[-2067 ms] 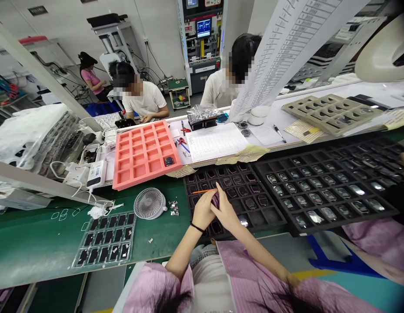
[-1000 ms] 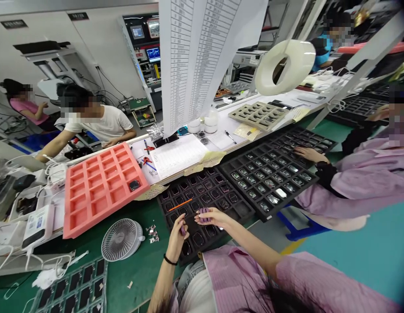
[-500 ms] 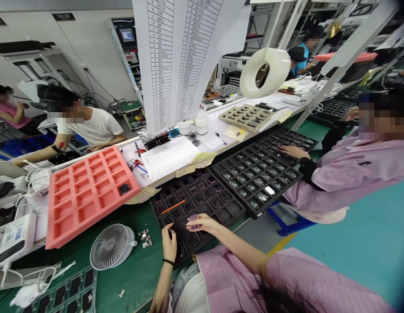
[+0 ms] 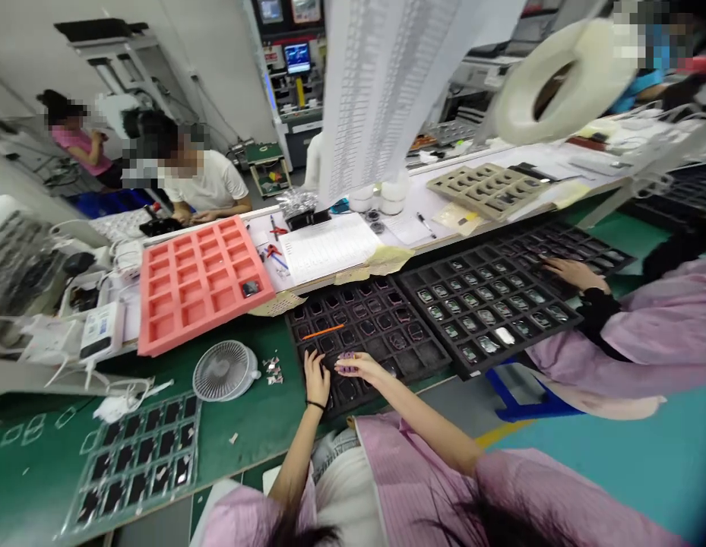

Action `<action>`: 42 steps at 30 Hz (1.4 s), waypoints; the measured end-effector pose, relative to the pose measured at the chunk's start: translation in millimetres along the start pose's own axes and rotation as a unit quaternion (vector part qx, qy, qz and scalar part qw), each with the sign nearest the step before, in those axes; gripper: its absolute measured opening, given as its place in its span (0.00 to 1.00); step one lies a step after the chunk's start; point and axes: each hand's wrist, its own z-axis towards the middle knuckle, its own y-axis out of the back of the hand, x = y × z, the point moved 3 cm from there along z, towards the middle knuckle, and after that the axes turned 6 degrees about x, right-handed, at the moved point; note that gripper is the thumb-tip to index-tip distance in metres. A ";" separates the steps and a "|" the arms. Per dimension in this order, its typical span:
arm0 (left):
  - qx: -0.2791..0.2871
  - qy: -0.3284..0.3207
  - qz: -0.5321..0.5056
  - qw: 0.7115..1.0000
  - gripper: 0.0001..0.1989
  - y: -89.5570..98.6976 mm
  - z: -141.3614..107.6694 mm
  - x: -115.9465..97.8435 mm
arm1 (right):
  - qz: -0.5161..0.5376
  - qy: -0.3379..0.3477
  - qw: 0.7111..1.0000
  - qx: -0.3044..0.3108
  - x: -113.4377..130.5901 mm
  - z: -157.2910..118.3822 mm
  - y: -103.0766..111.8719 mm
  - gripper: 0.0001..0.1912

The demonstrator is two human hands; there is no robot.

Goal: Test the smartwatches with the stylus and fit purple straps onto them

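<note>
A black compartment tray (image 4: 426,351) holds several dark watch-like frames, and an orange stick (image 4: 324,331) lies across it. Over the tray's near left part is my left hand (image 4: 317,377), palm down with its fingers apart; nothing shows in its grasp. My right hand (image 4: 358,366) is just to the right of it, above the same tray, with fingers bent together. Purple shows at those fingertips, and whether they hold something small is too unclear to tell.
A pink foam tray (image 4: 196,313) sits on the shelf at left. Below it stand a small fan (image 4: 225,371) and a clear tray (image 4: 137,456) of black parts. A co-worker's hand (image 4: 574,273) rests over another black tray (image 4: 460,334) at right.
The view has swung left, so the bench things appear shifted right. My left hand has turned palm down and its fingers have spread over the tray. My right hand stays beside it.
</note>
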 end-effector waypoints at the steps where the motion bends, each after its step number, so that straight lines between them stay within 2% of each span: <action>1: 0.001 0.003 0.006 1.000 0.15 0.0 -2.1 -1.3 | -0.001 -0.002 1.000 0.002 -1.7 1.1 1.1 0.15; 8: 0.014 0.003 0.031 0.999 0.17 -0.7 -11.1 -4.2 | -0.011 -0.012 1.000 0.017 -8.8 3.7 3.8 0.16; 15: 0.020 0.010 0.031 0.999 0.16 -1.3 -19.3 -2.0 | -0.015 -0.017 1.000 0.005 -14.0 7.7 5.2 0.15; 26: 0.015 0.018 0.028 0.999 0.16 -1.5 -19.8 -3.5 | -0.027 -0.013 1.000 0.001 -15.6 7.9 6.2 0.13; 32: 0.010 0.019 0.025 0.999 0.15 -1.3 -19.7 -2.9 | -0.024 -0.016 1.000 0.004 -17.2 10.8 7.1 0.15; 42: 0.001 0.002 0.032 0.999 0.16 -4.5 -21.3 3.1 | -0.016 -0.020 1.000 0.003 -22.0 18.1 12.5 0.13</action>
